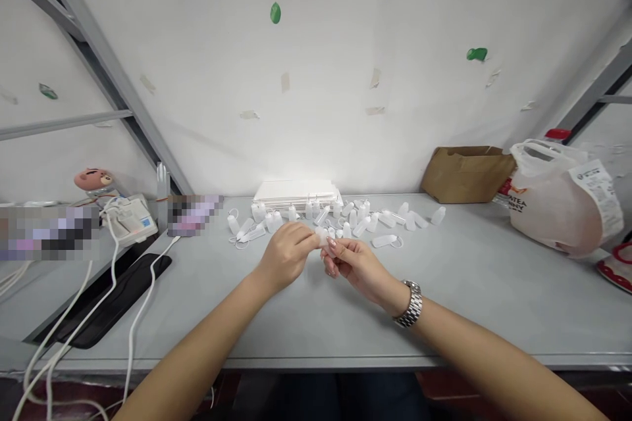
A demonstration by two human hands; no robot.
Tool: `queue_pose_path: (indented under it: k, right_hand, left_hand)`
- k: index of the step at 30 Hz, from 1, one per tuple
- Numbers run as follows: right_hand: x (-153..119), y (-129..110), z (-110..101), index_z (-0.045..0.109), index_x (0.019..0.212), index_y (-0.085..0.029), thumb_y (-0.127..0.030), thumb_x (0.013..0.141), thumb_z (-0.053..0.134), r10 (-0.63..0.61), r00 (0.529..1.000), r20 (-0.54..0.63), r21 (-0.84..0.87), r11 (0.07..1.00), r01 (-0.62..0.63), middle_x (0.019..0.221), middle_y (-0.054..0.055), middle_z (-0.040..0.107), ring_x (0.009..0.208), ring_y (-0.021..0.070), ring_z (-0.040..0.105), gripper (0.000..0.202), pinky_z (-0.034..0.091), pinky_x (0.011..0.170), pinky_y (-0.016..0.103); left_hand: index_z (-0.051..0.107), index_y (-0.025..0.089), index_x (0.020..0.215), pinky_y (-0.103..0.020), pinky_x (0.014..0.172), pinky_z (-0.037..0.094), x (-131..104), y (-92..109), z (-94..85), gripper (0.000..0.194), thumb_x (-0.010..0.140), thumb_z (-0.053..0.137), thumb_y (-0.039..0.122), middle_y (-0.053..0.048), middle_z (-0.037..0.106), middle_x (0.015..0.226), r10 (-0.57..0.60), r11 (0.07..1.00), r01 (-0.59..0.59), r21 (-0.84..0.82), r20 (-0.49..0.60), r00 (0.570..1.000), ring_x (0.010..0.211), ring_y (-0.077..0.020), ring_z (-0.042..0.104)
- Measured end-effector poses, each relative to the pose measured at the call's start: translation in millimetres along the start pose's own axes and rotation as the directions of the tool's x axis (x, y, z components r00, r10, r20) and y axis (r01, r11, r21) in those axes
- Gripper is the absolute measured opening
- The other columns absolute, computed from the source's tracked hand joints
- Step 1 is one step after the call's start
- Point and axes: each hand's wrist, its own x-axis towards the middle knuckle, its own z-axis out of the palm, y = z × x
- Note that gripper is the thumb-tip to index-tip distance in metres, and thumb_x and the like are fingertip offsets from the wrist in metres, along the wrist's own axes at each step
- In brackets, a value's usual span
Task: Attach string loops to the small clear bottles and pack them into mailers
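Note:
A small translucent white plastic bottle (322, 235) is held up between my two hands, above the middle of the grey table (326, 316). My left hand (289, 255) is closed, its fingertips pinching the bottle from the left. From the right, my right hand (363, 270) grips it between thumb and fingers, and the fingers cover part of it. Just beyond my hands lie several similar small bottles, among them a bottle (384, 241) on its side with a thin loop and a bottle (438, 215) at the right end of the group.
Behind the bottles a white stack (296, 191) lies against the wall. A brown paper bag (467, 174) and a white plastic bag (557, 204) stand at the right. White cables (114, 263), a power strip (131, 220) and a black pad (118, 302) are at the left.

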Motion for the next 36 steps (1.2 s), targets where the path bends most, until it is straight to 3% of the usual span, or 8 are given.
queue_pose_path:
  k: [5, 9, 12, 19, 23, 27, 32, 36]
  right_hand:
    - [-2, -5, 1, 0.059, 0.071, -0.015, -0.048, 0.077, 0.055, -0.06, 0.998, 0.018, -0.095, 0.994, 0.062, 0.055, -0.001, 0.052, 0.049, 0.0084, 0.044, 0.034, 0.034, 0.051, 0.024]
    - [-2, -3, 1, 0.059, 0.073, -0.016, -0.049, 0.078, 0.053, -0.139, 0.988, -0.062, -0.285, 0.952, 0.116, 0.056, -0.001, 0.052, 0.052, 0.0098, 0.046, 0.033, 0.037, 0.054, 0.025]
    - [-2, -2, 0, 0.058, 0.075, -0.017, -0.047, 0.078, 0.053, -0.19, 0.973, -0.133, -0.411, 0.904, 0.121, 0.057, -0.001, 0.053, 0.054, 0.0108, 0.048, 0.031, 0.038, 0.055, 0.026]
    - [-2, 4, -1, 0.057, 0.074, -0.018, -0.045, 0.08, 0.052, -0.256, 0.951, -0.172, -0.562, 0.819, 0.119, 0.056, -0.001, 0.053, 0.054, 0.012, 0.047, 0.028, 0.036, 0.053, 0.025]
    - [-5, 4, -1, 0.056, 0.069, -0.019, -0.041, 0.08, 0.053, -0.339, 0.928, -0.156, -0.69, 0.71, 0.144, 0.059, 0.0, 0.054, 0.057, 0.0126, 0.048, 0.025, 0.035, 0.056, 0.025]
    - [-8, 2, 1, 0.05, 0.059, -0.019, -0.04, 0.082, 0.051, -0.365, 0.923, -0.123, -0.735, 0.659, 0.163, 0.056, -0.001, 0.05, 0.055, 0.0118, 0.045, 0.031, 0.034, 0.056, 0.025]
    - [-6, -1, 2, 0.052, 0.06, -0.017, -0.044, 0.079, 0.054, -0.155, 0.985, -0.077, -0.486, 0.868, 0.099, 0.048, -0.004, 0.043, 0.046, 0.0089, 0.039, 0.033, 0.03, 0.049, 0.024]
    - [-4, -6, -1, 0.057, 0.065, -0.013, -0.04, 0.078, 0.057, -0.009, 0.992, 0.126, -0.073, 0.997, 0.018, 0.044, -0.006, 0.04, 0.042, 0.006, 0.031, 0.03, 0.024, 0.046, 0.023]
  left_hand:
    - [0.057, 0.021, 0.079, -0.032, 0.075, 0.039, 1, 12, 1.5, 0.023, 0.087, 0.037, 0.026, -0.004, 0.059, 0.075, -0.312, 0.906, 0.295, -0.302, -0.007, 0.95, 0.075, -0.0176, 0.052]
    - [0.06, 0.021, 0.09, -0.031, 0.08, 0.039, 5, 18, -1.3, 0.022, 0.083, 0.046, 0.036, -0.005, 0.062, 0.091, -0.571, 0.697, 0.502, -0.513, 0.027, 0.82, 0.089, -0.02, 0.054]
    - [0.063, 0.02, 0.088, -0.029, 0.083, 0.04, 8, 19, -1.1, 0.024, 0.081, 0.05, 0.038, -0.004, 0.064, 0.092, -0.675, 0.498, 0.54, -0.679, 0.088, 0.733, 0.094, -0.0202, 0.055]
    - [0.067, 0.018, 0.08, -0.032, 0.084, 0.041, 10, 16, 2.9, 0.017, 0.073, 0.061, 0.033, -0.004, 0.069, 0.091, -0.705, 0.276, 0.551, -0.788, 0.223, 0.673, 0.09, -0.0201, 0.059]
    - [0.067, 0.018, 0.078, -0.035, 0.085, 0.041, 9, 13, 5.6, 0.016, 0.068, 0.067, 0.03, -0.005, 0.07, 0.09, -0.717, 0.18, 0.567, -0.804, 0.287, 0.635, 0.091, -0.0212, 0.06]
    - [0.067, 0.017, 0.078, -0.037, 0.087, 0.04, 7, 13, 10.7, 0.017, 0.068, 0.068, 0.03, -0.007, 0.07, 0.094, -0.704, 0.115, 0.556, -0.823, 0.328, 0.63, 0.094, -0.0221, 0.06]
    - [0.067, 0.016, 0.08, -0.037, 0.081, 0.043, 4, 12, 13.0, 0.018, 0.069, 0.067, 0.031, -0.009, 0.069, 0.096, -0.643, 0.051, 0.558, -0.828, 0.401, 0.653, 0.086, -0.0219, 0.062]
    - [0.069, 0.016, 0.08, -0.038, 0.085, 0.04, 6, 13, 8.7, 0.018, 0.07, 0.067, 0.031, -0.009, 0.07, 0.095, -0.564, 0.0, 0.534, -0.845, 0.441, 0.699, 0.091, -0.0233, 0.061]
